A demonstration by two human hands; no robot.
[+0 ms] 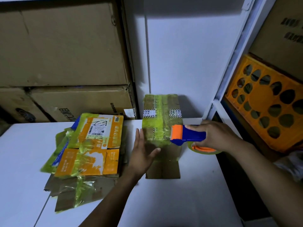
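Left grip (144, 149), released and flat, steadies 1 taped carton (161, 112) on bench (180, 202); right grip (218, 135) clasps tape dispenser (191, 135), apparently to seal its seam.

Around the box (161, 125), the bare bench (180, 202) lies open at 6 o'clock, where both my forearms pass. At 9 o'clock a pile of flattened cartons (91, 145) sits near, with only a narrow strip between for my left hand (142, 151). At 12 the wall (188, 54) closes the way, and at 10 stacked cartons (65, 46) block it. At 3 o'clock the shelf post (229, 63) and orange crate (265, 108) hem in my right hand (218, 135) and its tape dispenser (188, 134).
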